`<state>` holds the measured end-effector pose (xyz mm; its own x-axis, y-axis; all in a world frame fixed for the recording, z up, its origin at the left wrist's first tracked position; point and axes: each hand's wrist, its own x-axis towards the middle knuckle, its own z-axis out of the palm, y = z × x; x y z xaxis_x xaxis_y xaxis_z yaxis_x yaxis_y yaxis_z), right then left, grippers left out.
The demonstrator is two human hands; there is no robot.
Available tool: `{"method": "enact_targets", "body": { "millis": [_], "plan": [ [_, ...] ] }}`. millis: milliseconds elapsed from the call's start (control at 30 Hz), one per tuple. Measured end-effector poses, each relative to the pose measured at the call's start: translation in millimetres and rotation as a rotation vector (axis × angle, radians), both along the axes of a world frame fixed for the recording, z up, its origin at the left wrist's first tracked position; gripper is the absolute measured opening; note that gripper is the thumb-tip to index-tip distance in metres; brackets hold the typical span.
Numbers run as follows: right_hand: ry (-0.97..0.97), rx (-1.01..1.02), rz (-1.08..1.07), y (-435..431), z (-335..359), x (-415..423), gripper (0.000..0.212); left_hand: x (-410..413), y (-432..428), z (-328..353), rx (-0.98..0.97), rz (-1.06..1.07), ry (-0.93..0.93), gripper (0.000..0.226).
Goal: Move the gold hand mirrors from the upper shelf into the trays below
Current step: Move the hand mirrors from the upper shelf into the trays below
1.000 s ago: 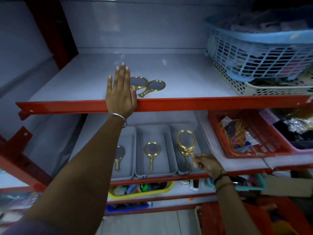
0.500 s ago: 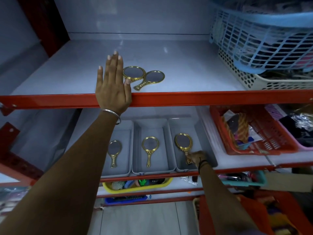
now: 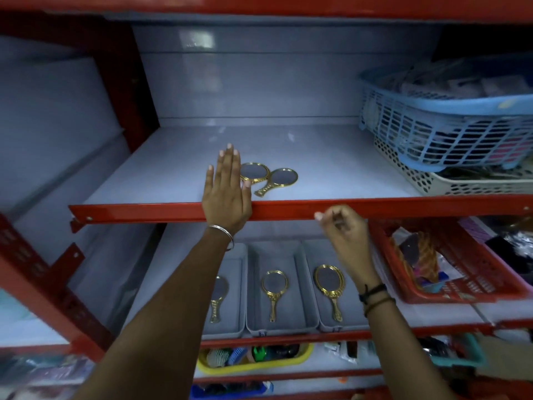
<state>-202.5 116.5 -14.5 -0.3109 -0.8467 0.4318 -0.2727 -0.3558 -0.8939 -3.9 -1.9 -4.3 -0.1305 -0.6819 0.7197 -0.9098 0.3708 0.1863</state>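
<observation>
Two gold hand mirrors (image 3: 281, 179) lie side by side on the upper shelf (image 3: 331, 168), near its front edge. My left hand (image 3: 226, 192) rests flat on that shelf, fingers together, its thumb touching the left mirror (image 3: 255, 172). Below stand three grey trays. The left tray (image 3: 240, 284) holds a mirror (image 3: 218, 295) partly hidden by my left forearm. The middle tray (image 3: 294, 313) holds a small mirror (image 3: 274, 288). A larger oval mirror (image 3: 330, 285) lies in the right tray (image 3: 308, 255). My right hand (image 3: 343, 235) hangs empty in front of the red shelf edge, fingers loosely curled.
A blue basket (image 3: 450, 125) stacked on a white basket (image 3: 461, 183) fills the upper shelf's right end. A red basket (image 3: 450, 264) of goods sits right of the trays. A yellow tray (image 3: 253, 359) of small items is on the shelf below. Red uprights frame the left side.
My right hand let go of the oval mirror in the right tray and rose empty to the red shelf edge. My left hand stayed flat on the upper shelf.
</observation>
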Motion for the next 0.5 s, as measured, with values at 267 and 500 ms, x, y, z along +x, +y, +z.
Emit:
{"method": "enact_targets", "body": {
  "millis": [267, 500],
  "plan": [
    [0.47, 0.415, -0.16, -95.1, 62.6, 65.0, 0.022, 27.1, -6.2, 9.3, 0.057, 0.059, -0.109, 0.064],
    [0.724, 0.696, -0.328, -138.6, 55.3, 83.8, 0.036, 27.3, -12.8, 6.9, 0.04, 0.075, -0.129, 0.065]
  ]
}}
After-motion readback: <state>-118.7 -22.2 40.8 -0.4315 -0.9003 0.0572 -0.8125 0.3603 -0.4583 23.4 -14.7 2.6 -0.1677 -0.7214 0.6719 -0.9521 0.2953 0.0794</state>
